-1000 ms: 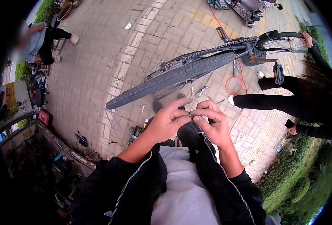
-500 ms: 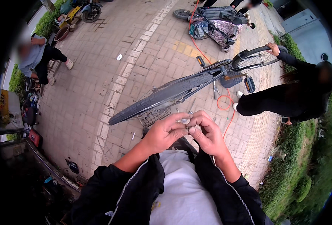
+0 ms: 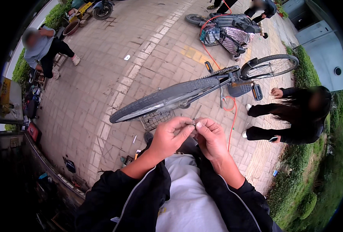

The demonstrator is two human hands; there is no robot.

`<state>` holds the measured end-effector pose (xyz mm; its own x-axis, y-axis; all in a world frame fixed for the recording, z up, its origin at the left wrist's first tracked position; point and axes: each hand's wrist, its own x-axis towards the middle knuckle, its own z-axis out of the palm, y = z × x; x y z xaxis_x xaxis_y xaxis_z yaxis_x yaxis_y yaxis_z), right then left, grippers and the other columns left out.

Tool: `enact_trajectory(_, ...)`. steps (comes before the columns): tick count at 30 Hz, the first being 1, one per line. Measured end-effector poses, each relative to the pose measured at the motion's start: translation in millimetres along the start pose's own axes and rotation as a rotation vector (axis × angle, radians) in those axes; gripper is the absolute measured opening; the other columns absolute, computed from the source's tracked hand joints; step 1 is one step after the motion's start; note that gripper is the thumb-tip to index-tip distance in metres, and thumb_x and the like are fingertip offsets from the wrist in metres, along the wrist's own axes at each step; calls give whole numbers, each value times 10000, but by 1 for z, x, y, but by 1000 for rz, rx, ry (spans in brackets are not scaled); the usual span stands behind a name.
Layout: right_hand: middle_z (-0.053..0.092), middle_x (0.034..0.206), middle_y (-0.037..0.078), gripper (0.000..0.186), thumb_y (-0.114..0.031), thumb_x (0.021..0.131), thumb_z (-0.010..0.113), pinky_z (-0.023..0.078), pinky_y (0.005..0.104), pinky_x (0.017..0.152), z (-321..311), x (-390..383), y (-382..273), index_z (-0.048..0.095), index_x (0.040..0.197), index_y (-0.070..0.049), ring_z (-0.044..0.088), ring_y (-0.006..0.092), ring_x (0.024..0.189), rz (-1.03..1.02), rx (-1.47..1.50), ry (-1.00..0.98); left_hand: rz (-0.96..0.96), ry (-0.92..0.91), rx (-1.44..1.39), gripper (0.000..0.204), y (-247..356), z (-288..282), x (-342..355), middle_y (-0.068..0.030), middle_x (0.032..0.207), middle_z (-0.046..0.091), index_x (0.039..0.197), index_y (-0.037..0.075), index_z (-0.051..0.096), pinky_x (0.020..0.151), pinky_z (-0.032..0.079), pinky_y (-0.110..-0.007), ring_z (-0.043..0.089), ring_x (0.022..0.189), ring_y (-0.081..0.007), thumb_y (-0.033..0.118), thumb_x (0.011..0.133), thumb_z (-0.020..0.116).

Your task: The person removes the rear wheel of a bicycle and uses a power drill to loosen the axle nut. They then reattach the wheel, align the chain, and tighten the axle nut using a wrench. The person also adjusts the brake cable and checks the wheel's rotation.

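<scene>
Close to the body, the left hand point(image 3: 170, 136) and the right hand point(image 3: 211, 140) meet tip to tip, each grip pinched, thumb against finger, on a small dark thing point(image 3: 195, 124) (too tiny and too covered to tell what it is). It sits between the two hands, off the paving point(image 3: 82, 96) and apart from the bicycle point(image 3: 202, 86) beyond. Judged from this, the handling is partway: the piece is picked up and held, but neither put down nor fitted to anything.

Farther out, the bicycle seems turned upside down, its near wheel point(image 3: 159, 97) and far wheel point(image 3: 276, 56) both apparently on the frame; whether any part is missing cannot be told. A wire basket point(image 3: 153, 122) shows below the near wheel, and an orange hose point(image 3: 234, 127) loops on the paving. To the right, a person in black point(image 3: 303, 123) stands near the far wheel without touching it.
</scene>
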<state>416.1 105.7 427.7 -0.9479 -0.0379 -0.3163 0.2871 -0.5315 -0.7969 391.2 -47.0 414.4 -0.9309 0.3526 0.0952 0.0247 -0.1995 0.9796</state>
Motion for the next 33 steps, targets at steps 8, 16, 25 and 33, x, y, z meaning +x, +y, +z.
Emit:
enact_trajectory(8,643,805,71,117,-89,890,608,488,262,707,-97,16,-5,624,886,27,598,119,761,123,-348,-179,-198,239,-83,91,-83,73,-12,-67,842,630,982,-20,536,697,499,-252,613,781,-110,-14,892,548)
enact_trajectory(16,625,725,48,128,-109,863,627,483,236,612,-237,88,66,615,869,18,583,100,640,341,-455,-17,-535,605,-232,171,-203,151,-12,-56,820,633,1009,-42,577,638,489,-237,599,712,-98,83,892,580)
enact_trajectory(25,612,643,87,129,-107,878,587,366,226,391,-290,197,145,589,897,21,472,91,426,238,-613,36,-591,801,-182,255,-322,124,25,-65,790,636,1034,-26,608,603,475,-260,590,655,-122,171,871,603)
enact_trajectory(33,569,561,88,151,-74,875,524,326,259,354,-293,221,165,594,772,11,436,122,365,318,-482,-13,-584,611,407,489,-327,105,58,-152,714,628,1276,45,506,634,474,-364,623,670,-282,196,817,582)
